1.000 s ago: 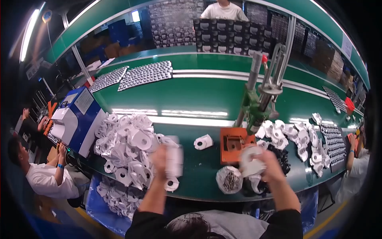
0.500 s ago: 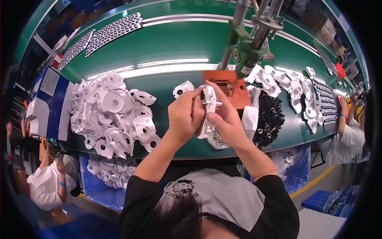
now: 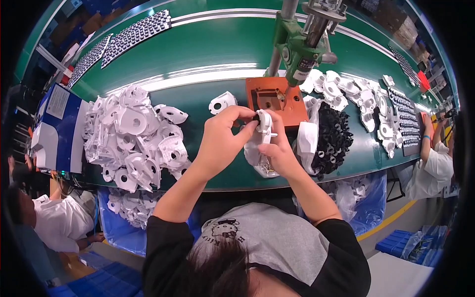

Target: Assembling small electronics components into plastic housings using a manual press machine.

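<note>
In front of my chest, a white moulded plastic part [image 3: 264,122] stands on edge, with a short white peg sticking out to the right. My right hand [image 3: 281,151] is closed around it, the thumb pressed on its lower edge. My left hand [image 3: 220,141] comes in from the other side, thumb and index finger pinched on a small black part [image 3: 257,119] against the white part's upper left side. Just beyond my hands, an orange fixture block [image 3: 255,91] sits under a green hand press [image 3: 298,57].
A large heap of white parts [image 3: 131,123] lies left, beside a blue-and-white machine [image 3: 62,121]. A single white part [image 3: 222,102] lies beyond my left hand. Right are black pieces [image 3: 334,141], more white parts [image 3: 346,89] and a tray [image 3: 405,119]. Blue-lined bins [image 3: 116,237] stand below. Co-workers [image 3: 433,168] flank me.
My left hand has drawn back to the left; its fingers now pinch the small black part at the white part's edge. The right hand still holds the white part. The view has shifted slightly.
</note>
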A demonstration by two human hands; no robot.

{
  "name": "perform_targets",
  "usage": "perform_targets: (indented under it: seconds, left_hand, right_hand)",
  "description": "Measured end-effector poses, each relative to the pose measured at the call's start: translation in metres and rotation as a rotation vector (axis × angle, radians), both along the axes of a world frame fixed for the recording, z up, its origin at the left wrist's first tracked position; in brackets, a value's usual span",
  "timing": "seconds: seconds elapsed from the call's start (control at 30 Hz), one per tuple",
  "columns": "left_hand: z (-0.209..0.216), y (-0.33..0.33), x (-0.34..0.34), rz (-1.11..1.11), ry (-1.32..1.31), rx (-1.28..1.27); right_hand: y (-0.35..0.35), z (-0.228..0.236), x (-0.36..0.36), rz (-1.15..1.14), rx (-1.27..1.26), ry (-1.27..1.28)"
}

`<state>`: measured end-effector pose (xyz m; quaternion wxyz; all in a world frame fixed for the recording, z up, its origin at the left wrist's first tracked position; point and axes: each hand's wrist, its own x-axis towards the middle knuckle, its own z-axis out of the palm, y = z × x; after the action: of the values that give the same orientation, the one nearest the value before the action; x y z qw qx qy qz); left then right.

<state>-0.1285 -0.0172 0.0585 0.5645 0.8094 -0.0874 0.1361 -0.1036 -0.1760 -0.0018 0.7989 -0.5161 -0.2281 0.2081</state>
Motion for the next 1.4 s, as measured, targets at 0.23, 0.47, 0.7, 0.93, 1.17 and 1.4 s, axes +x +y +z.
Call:
perform_targets:
  seconds: [0.23, 0.47, 0.7, 0.93, 1.17, 1.4]
  left_hand:
    - [0.002, -0.001, 0.003, -0.009, 0.046, 0.063]
    - [0.003, -0.004, 0.005, -0.010, 0.025, 0.090]
    - [0.015, 0.007, 0.022, -0.242, 0.223, 0.136]
    - [-0.008, 0.043, 0.057, -0.154, 0.182, 0.147]
    - [-0.109, 0.055, 0.062, 0.116, 0.046, 0.433]
    - [-0.033, -0.001, 0.008, -0.129, 0.004, 0.187]
  right_hand:
    - [-0.004, 0.010, 0.001, -0.063, -0.097, -0.007]
    - [-0.008, 0.002, 0.005, -0.088, -0.193, -0.296]
    - [-0.003, -0.012, 0.002, 0.070, 0.311, 0.303]
    - [-0.023, -0.005, 0.014, 0.105, 0.622, 0.461]
    - [-0.045, -0.016, 0.021, 0.024, 0.590, 0.381]
    - [-0.041, -0.016, 0.020, -0.196, 0.246, 0.191]
